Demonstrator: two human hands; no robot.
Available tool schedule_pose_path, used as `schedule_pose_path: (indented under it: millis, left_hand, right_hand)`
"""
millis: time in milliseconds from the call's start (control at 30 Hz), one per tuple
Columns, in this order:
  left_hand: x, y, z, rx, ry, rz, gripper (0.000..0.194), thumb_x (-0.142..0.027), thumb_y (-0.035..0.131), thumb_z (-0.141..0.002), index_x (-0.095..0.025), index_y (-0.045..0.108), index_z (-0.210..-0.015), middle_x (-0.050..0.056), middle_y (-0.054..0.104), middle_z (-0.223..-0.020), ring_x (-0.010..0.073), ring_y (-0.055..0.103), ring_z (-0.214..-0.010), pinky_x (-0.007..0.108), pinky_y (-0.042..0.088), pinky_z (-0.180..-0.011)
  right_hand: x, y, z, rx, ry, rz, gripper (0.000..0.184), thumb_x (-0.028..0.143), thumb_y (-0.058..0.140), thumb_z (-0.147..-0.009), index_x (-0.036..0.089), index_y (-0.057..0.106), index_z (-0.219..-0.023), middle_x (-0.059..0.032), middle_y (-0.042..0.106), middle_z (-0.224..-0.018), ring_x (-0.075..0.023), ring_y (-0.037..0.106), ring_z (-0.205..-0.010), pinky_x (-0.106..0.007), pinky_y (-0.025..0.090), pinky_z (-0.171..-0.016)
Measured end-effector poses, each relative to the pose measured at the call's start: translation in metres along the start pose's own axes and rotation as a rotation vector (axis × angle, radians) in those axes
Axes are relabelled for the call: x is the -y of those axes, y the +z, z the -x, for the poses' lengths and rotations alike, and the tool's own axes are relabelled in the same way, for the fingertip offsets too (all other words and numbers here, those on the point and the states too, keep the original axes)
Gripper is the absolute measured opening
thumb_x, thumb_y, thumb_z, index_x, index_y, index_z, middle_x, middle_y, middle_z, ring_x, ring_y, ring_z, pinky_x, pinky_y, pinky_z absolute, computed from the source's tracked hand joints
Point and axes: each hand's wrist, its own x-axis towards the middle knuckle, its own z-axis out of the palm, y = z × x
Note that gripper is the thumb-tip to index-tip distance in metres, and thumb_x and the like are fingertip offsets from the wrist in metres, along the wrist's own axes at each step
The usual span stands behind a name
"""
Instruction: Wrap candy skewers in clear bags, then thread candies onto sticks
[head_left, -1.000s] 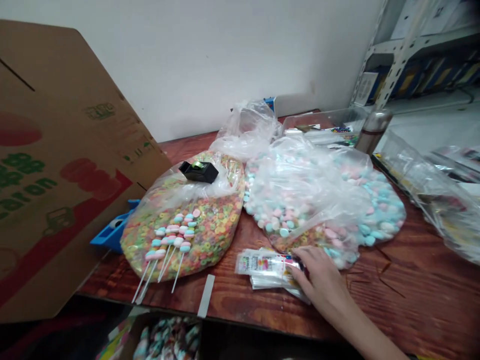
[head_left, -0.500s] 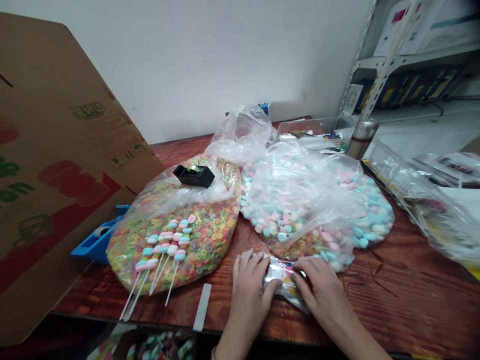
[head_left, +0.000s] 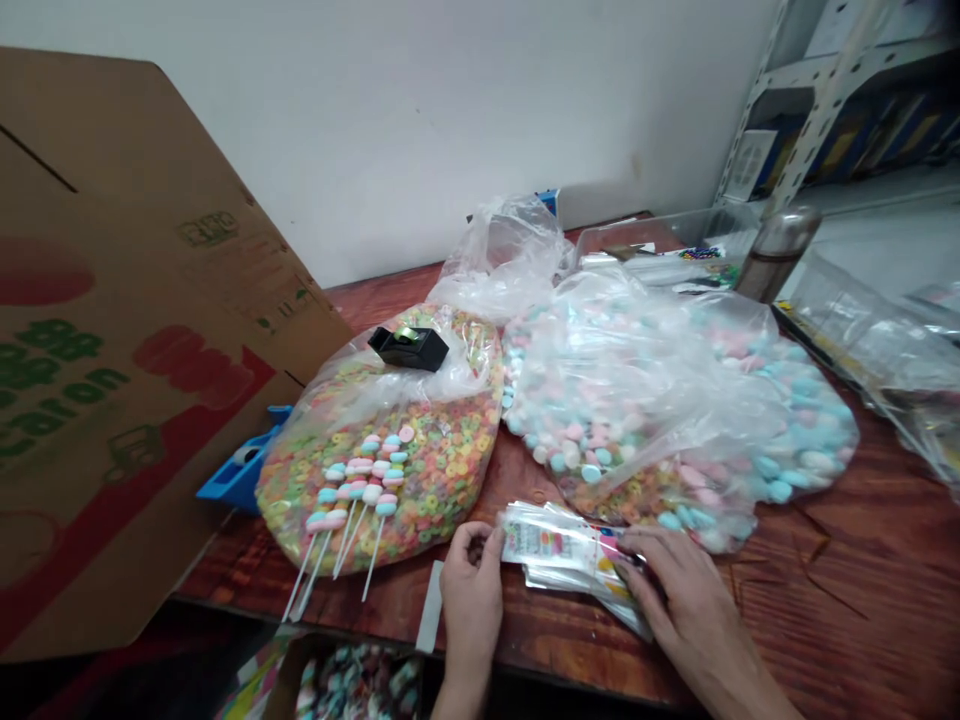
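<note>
Low box (head_left: 287,680): at the bottom of the frame, under the edge of the bench (head_left: 885,590), with colourful things inside, too dim to name.
Left hand (head_left: 471,595): bottom middle; thumb and pointing finger curl close together at the left end of the wrappers. I can't tell if they pinch it.
Right hand (head_left: 679,590): bottom right; bent fingers and thumb close on the right end of the wrappers.
Clear wrappers (head_left: 551,545): lower middle, lying flat on the bench in a messy pile between the hands.
Doing it well: these look thin and slippery, so hold the right end down gently, pinch just the top one by its corner, and watch that two don't stick together.
Candy sticks (head_left: 365,480): left of the hands, lying on the bag of coloured rings (head_left: 442,460).
Tape holder (head_left: 416,352): black, higher up on that same bag.
Bag of soft sweets (head_left: 637,370): right of the middle, just behind the wrappers.
Bottle (head_left: 776,255): upper right, behind the sweets.
</note>
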Motion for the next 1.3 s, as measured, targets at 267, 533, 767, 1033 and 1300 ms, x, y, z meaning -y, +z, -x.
schedule_pose_path:
  millis: [267, 533, 767, 1033, 1300]
  left_hand:
    - [-0.008, -0.003, 0.0, 0.13, 0.068, 0.011, 0.023, -0.039, 0.073, -0.074, -0.018, 0.064, -0.072, 0.002, 0.065, -0.074, 0.0199, 0.061, -0.075, 0.029, 0.047, -0.074]
    - [-0.021, 0.0, 0.002, 0.219, 0.263, 0.078, 0.013, -0.027, 0.065, -0.082, -0.02, 0.064, -0.071, 0.002, 0.063, -0.078, 0.0191, 0.059, -0.077, 0.028, 0.046, -0.073]
    - [-0.01, 0.008, -0.001, 0.254, 0.164, 0.009, 0.013, -0.027, 0.065, -0.079, -0.019, 0.06, -0.07, -0.001, 0.059, -0.069, 0.0175, 0.055, -0.069, 0.026, 0.042, -0.065]
    - [-0.005, 0.012, -0.007, 0.323, 0.25, -0.239, 0.016, -0.023, 0.066, -0.078, -0.02, 0.056, -0.065, 0.0, 0.057, -0.069, 0.0194, 0.055, -0.071, 0.028, 0.038, -0.066]
    - [-0.036, 0.008, 0.014, 0.124, 0.298, 0.04, 0.021, -0.038, 0.078, -0.071, -0.022, 0.074, -0.083, 0.009, 0.07, -0.086, 0.0256, 0.062, -0.085, 0.033, 0.045, -0.079]
  right_hand:
    - [0.025, -0.004, -0.022, -0.044, -0.095, 0.059, 0.026, 0.023, 0.056, -0.091, 0.023, 0.056, -0.117, -0.0099, 0.063, -0.115, -0.0284, 0.054, -0.109, -0.045, 0.039, -0.093]
    - [0.066, 0.014, -0.085, 0.285, -0.08, -0.311, 0.012, 0.011, 0.06, -0.083, 0.021, 0.059, -0.091, -0.0013, 0.065, -0.089, -0.0191, 0.057, -0.084, -0.031, 0.043, -0.074]
    - [0.057, 0.019, -0.088, 0.258, -0.127, -0.327, 0.024, 0.02, 0.047, -0.096, 0.023, 0.067, -0.084, -0.001, 0.071, -0.083, -0.0195, 0.063, -0.082, -0.036, 0.042, -0.083]
    - [0.039, -0.02, -0.096, -0.124, 0.072, -0.461, 0.026, 0.031, 0.048, -0.097, 0.026, 0.069, -0.112, -0.0058, 0.068, -0.118, -0.0226, 0.058, -0.113, -0.039, 0.042, -0.099]
    - [0.041, -0.059, -0.1, -0.413, 0.369, -0.652, 0.024, 0.039, 0.056, -0.094, 0.025, 0.07, -0.107, -0.0028, 0.073, -0.092, -0.019, 0.066, -0.083, -0.029, 0.054, -0.071]
